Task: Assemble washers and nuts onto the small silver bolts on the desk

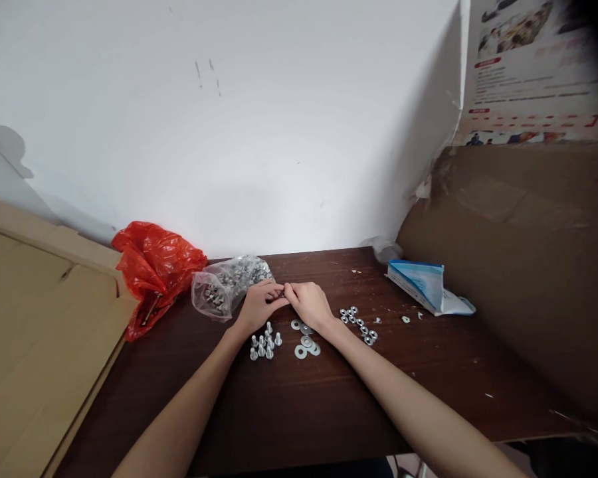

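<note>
My left hand (pixel 262 307) and my right hand (pixel 309 304) meet above the dark wooden table, fingertips together. Both are closed around something small and dark, mostly hidden between the fingers. Below my left hand several silver bolts (pixel 270 343) stand upright in a cluster. Several flat washers (pixel 301 352) lie beneath my right hand, some overlapping. To the right of my right wrist are several silver nuts (pixel 360 323) in a loose group. A clear plastic bag (pixel 224 285) of metal parts lies behind and left of my left hand.
A red plastic bag (pixel 159 262) sits at the back left beside a cardboard piece (pixel 34 332). A blue and white packet (pixel 426 285) lies at the right, near a large cardboard box (pixel 523 265). A white wall (pixel 279 133) rises behind the table (pixel 299 418).
</note>
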The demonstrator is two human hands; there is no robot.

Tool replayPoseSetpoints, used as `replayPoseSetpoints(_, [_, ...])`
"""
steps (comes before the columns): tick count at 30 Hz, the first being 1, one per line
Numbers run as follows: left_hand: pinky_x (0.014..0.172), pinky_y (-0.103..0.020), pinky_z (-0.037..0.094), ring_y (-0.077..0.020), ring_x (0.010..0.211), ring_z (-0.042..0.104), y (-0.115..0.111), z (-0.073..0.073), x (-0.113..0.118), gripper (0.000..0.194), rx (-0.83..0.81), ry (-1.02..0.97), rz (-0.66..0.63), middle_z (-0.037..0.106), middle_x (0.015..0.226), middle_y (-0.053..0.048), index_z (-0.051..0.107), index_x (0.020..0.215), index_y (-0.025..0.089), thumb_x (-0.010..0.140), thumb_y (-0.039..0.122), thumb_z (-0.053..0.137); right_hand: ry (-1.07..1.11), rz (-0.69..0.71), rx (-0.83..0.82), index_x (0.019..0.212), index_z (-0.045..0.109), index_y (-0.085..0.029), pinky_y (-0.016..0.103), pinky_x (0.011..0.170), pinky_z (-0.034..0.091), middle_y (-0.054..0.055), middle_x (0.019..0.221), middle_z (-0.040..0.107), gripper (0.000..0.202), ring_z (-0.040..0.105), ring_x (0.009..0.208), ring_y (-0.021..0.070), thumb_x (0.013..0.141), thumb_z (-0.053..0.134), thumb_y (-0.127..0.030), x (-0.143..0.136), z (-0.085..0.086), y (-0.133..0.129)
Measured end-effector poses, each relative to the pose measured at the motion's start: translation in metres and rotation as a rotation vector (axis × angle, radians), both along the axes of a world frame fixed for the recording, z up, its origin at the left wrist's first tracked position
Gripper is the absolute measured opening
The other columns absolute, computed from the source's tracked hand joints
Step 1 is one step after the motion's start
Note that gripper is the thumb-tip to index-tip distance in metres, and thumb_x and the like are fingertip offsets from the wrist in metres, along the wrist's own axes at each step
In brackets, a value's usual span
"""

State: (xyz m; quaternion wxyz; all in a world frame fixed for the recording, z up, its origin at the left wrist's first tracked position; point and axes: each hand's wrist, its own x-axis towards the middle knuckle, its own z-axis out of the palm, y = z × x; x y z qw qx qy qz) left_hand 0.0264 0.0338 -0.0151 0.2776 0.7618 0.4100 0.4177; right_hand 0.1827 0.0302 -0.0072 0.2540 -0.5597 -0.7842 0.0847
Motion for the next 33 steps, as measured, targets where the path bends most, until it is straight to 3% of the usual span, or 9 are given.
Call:
replayPoseSetpoints(6, [0.071, -0.028, 0.051, -0.0135, 0.074, 0.058, 0.008, -0.008, -0.005, 0.031, -0.13, -0.14, 0.058, 0.061, 0.079, -0.003, 0.062, 0.096, 0.014, 0.07, 0.029, 0.07, 0.104, -0.107, -0.077, 0.076, 0.071, -0.019, 0.026, 0.056, 0.031, 0.01, 0.076, 0.07, 0.045, 0.063, 0.068, 0.0203, 0.094, 0.033, -0.035, -0.012, -0.001, 0.012])
replayPoseSetpoints(10, [0.065, -0.027, 0.052, -0.0136, 0.07, 0.06, 0.009, -0.011, -0.007, 0.028, -0.16, -0.179, 0.058, 0.061, 0.075, -0.003, 0.06, 0.092, 0.013, 0.071, 0.03, 0.068, 0.118, -0.154, -0.078, 0.077, 0.072, -0.018, 0.026, 0.056, 0.031, 0.011, 0.076, 0.071, 0.046, 0.063, 0.068, 0.0209, 0.094, 0.033, -0.037, -0.018, -0.006, 0.016])
replayPoseSetpoints(15, [0.054, -0.023, 0.045, -0.0114, 0.058, 0.055, 0.006, -0.005, -0.005, 0.028, -0.159, -0.064, 0.093, 0.063, 0.068, -0.003, 0.061, 0.082, 0.013, 0.084, 0.039, 0.05, 0.142, -0.163, -0.081, 0.073, 0.071, -0.018, 0.027, 0.055, 0.03, 0.011, 0.073, 0.07, 0.049, 0.062, 0.066, 0.0207, 0.094, 0.031, -0.036, -0.017, -0.008, 0.017])
replayPoseSetpoints(20, [0.054, -0.021, 0.04, -0.009, 0.052, 0.046, 0.005, 0.002, -0.002, 0.032, -0.135, -0.111, 0.116, 0.062, 0.068, 0.0, 0.053, 0.102, 0.015, 0.089, 0.041, 0.042, 0.161, -0.196, -0.082, 0.073, 0.071, -0.018, 0.026, 0.055, 0.03, 0.01, 0.073, 0.07, 0.048, 0.062, 0.066, 0.0207, 0.094, 0.032, -0.036, -0.016, -0.009, 0.021])
replayPoseSetpoints(26, [0.06, -0.024, 0.041, -0.01, 0.056, 0.048, 0.004, 0.003, 0.001, 0.045, -0.051, 0.04, 0.157, 0.062, 0.072, -0.003, 0.061, 0.068, 0.014, 0.091, 0.044, 0.036, 0.221, -0.201, -0.076, 0.069, 0.07, -0.018, 0.026, 0.053, 0.027, 0.009, 0.069, 0.069, 0.048, 0.058, 0.061, 0.0184, 0.092, 0.033, -0.036, -0.014, -0.013, 0.026])
replayPoseSetpoints(30, [0.053, -0.022, 0.039, -0.0085, 0.05, 0.046, 0.006, 0.001, 0.0, 0.044, -0.127, -0.098, 0.143, 0.063, 0.077, -0.002, 0.061, 0.098, 0.016, 0.091, 0.048, 0.032, 0.284, -0.198, -0.072, 0.062, 0.066, -0.017, 0.025, 0.052, 0.025, 0.007, 0.062, 0.065, 0.048, 0.052, 0.056, 0.0165, 0.091, 0.032, -0.037, -0.012, -0.015, 0.027])
replayPoseSetpoints(33, [0.054, -0.023, 0.039, -0.0091, 0.051, 0.046, 0.006, 0.001, -0.001, 0.049, -0.137, -0.079, 0.116, 0.063, 0.073, -0.003, 0.064, 0.093, 0.014, 0.092, 0.05, 0.03, 0.362, -0.186, -0.07, 0.054, 0.059, -0.017, 0.025, 0.052, 0.024, 0.003, 0.054, 0.057, 0.048, 0.045, 0.052, 0.0142, 0.089, 0.033, -0.038, -0.01, -0.016, 0.027])
